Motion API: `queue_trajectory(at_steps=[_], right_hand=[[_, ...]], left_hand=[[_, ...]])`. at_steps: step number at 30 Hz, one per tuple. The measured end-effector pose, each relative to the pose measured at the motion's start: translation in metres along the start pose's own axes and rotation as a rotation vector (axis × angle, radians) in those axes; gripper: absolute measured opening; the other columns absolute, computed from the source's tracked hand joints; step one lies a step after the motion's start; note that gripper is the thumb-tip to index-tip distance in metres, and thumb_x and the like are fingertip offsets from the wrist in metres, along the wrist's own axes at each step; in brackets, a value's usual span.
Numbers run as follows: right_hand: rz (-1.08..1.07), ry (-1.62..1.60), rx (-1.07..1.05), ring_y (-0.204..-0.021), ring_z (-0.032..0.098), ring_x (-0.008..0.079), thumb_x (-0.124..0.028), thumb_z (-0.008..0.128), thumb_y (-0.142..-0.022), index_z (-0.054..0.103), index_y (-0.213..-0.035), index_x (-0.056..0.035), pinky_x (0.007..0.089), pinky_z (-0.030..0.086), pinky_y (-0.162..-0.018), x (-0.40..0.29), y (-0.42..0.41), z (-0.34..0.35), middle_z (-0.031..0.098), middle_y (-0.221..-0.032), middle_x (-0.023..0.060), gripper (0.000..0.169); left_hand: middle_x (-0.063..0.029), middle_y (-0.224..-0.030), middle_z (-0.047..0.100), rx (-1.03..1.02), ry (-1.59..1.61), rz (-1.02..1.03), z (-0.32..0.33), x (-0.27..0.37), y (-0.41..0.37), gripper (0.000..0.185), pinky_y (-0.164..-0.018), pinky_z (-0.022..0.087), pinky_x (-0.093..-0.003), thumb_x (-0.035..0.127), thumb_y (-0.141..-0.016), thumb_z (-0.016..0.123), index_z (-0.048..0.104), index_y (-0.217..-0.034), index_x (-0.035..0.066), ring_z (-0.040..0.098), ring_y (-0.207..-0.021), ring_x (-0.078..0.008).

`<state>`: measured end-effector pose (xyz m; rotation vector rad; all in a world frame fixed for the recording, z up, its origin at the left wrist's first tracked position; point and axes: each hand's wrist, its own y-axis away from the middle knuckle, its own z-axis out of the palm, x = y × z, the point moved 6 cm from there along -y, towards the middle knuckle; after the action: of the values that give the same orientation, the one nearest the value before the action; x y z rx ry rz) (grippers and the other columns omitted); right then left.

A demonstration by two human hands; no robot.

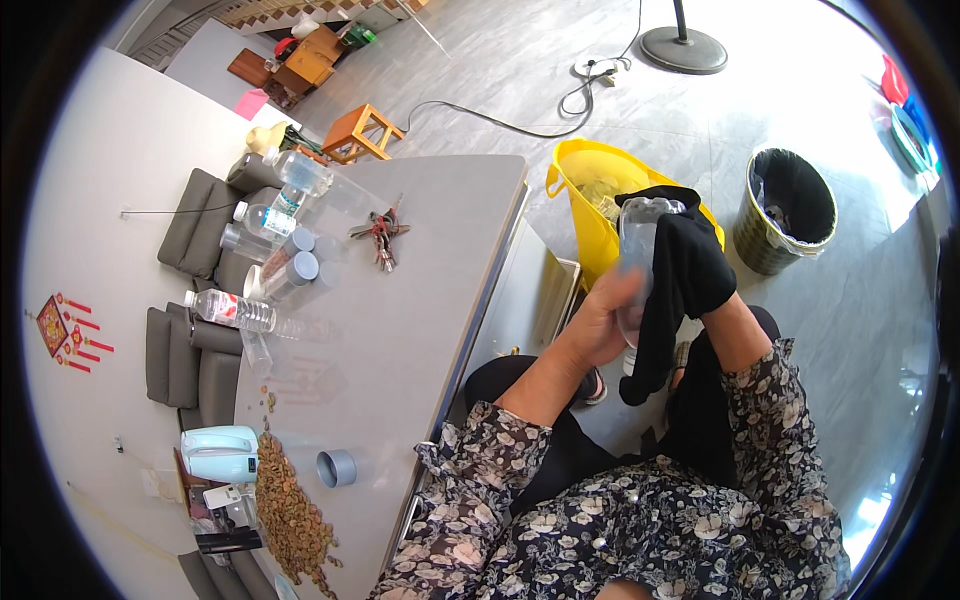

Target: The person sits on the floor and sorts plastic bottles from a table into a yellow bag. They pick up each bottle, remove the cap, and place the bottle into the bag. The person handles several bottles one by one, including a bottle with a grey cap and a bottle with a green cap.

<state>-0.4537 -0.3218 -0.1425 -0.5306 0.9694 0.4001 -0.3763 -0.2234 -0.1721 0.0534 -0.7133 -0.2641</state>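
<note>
A clear plastic bottle [634,300] is tilted neck-down in front of me, and my left hand [609,307] is closed around its side. A black cloth [675,277] covers most of my right hand [709,274] and lies against the bottle's other side, with one end hanging below. The cloth hides my right fingers. Behind the bottle stands a yellow plastic bin [589,225] with some contents. On the grey table [420,300] to the left are several clear bottles, one with a red and white label [240,310], and lidded clear jars [289,277].
A bunch of keys [382,234], a grey ring-shaped lid [336,469], a heap of small brown pieces [289,506] and a light-blue kettle [221,454] are on the table. A lined waste bin [787,202] stands right of the yellow one. A black cable [495,126] crosses the floor.
</note>
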Motion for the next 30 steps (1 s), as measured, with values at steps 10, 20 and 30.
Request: queue_trajectory(at_steps=[10, 20, 30], right_hand=[[0.148, -0.227, 0.238, -0.083, 0.060, 0.0112, -0.015, 0.055, -0.093, 0.060, -0.111, -0.0010, 0.0231, 0.050, -0.073, 0.017, -0.008, -0.028, 0.063, -0.097, 0.0039, 0.023], [0.036, -0.268, 0.247, -0.081, 0.062, 0.0136, -0.013, 0.058, -0.092, 0.059, -0.108, 0.0002, 0.0266, 0.053, -0.071, 0.002, -0.008, -0.035, 0.065, -0.096, 0.0075, 0.021], [-0.087, -0.181, 0.253, -0.085, 0.061, 0.0143, -0.014, 0.058, -0.093, 0.058, -0.109, 0.0002, 0.0270, 0.052, -0.076, -0.014, -0.005, -0.032, 0.065, -0.099, 0.0086, 0.022]], left_hand=[[-0.0008, -0.107, 0.060, 0.057, -0.045, 0.045, 0.007, 0.002, 0.000, 0.051, -0.080, 0.052, -0.0282, 0.040, -0.089, 0.062, 0.047, -0.129, 0.011, 0.061, -0.094, -0.0118], [-0.0031, -0.121, 0.053, 0.139, -0.284, 0.084, 0.001, -0.011, -0.004, 0.064, -0.090, 0.045, -0.0273, 0.031, -0.087, 0.068, 0.036, -0.137, 0.007, 0.053, -0.106, -0.0119], [-0.0073, -0.127, 0.047, 0.112, -0.403, 0.168, 0.013, -0.006, -0.004, 0.078, -0.102, 0.033, -0.0303, 0.043, -0.083, 0.071, 0.034, -0.137, 0.002, 0.043, -0.116, -0.0159]])
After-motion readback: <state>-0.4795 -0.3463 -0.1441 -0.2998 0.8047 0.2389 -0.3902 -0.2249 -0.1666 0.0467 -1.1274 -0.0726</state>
